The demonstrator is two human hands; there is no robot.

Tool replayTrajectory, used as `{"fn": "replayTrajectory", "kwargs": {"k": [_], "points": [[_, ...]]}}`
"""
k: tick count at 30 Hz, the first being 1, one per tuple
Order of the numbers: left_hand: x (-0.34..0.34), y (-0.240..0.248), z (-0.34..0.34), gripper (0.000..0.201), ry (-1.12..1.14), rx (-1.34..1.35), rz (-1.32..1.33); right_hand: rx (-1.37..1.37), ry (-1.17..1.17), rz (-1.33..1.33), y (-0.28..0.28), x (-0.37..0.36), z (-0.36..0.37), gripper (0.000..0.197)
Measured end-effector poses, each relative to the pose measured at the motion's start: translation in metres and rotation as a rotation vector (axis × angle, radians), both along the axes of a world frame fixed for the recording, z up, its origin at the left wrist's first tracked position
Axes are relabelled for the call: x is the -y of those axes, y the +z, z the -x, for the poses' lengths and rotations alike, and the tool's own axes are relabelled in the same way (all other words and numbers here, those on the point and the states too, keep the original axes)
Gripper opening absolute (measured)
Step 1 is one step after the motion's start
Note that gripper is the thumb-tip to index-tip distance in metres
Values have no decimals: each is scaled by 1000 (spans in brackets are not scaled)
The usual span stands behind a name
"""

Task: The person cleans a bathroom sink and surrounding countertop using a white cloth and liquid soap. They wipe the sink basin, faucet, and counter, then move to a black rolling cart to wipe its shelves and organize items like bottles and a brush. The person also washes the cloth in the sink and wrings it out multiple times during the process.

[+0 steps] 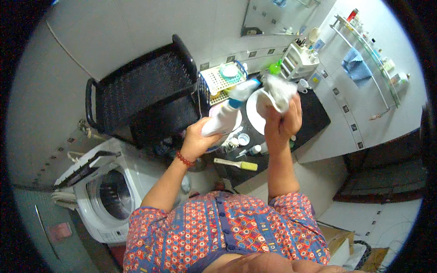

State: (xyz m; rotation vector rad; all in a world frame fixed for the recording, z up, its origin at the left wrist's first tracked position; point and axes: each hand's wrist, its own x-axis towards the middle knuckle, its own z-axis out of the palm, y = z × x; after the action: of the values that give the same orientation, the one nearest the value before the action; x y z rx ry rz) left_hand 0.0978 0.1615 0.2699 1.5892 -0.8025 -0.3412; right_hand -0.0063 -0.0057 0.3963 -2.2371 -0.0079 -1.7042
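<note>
My left hand (195, 142), with a red bead bracelet at the wrist, is closed around the body of a white spray bottle (221, 119). Its blue collar and pale trigger head tilt up toward the right. Over the white basin (255, 111), my right hand (286, 125) grips a crumpled white cloth-like piece (280, 90); its exact kind is blurred. The nozzle end of the bottle is close to this piece, with a small gap between them. Below, on the dark counter (316, 113), lies a brush (236, 164) with a pale handle and yellow-green bristles.
Small bottles and an open white jar (243, 139) stand between my forearms. A large black rack (145, 86) is at the left, above a front-loading washing machine (111, 195). Behind the basin are a basket (223, 77) and white drawers (298, 61). A glass shelf (371, 59) hangs right.
</note>
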Motion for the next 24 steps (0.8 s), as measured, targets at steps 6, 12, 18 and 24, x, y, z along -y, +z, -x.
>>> {"fn": "replayTrajectory", "kwargs": {"k": [6,12,18,24], "points": [[-10,12,11,41,-86,72,-13,-507,118,196,23,8,-34,33],[-46,33,7,41,-245,143,-78,-1075,632,-195,50,18,-33,33],[-90,49,3,43,-171,212,-53,-898,816,-889,23,32,-26,24],[-140,16,6,44,183,-217,164,-654,833,-1296,-77,25,-5,27]]}}
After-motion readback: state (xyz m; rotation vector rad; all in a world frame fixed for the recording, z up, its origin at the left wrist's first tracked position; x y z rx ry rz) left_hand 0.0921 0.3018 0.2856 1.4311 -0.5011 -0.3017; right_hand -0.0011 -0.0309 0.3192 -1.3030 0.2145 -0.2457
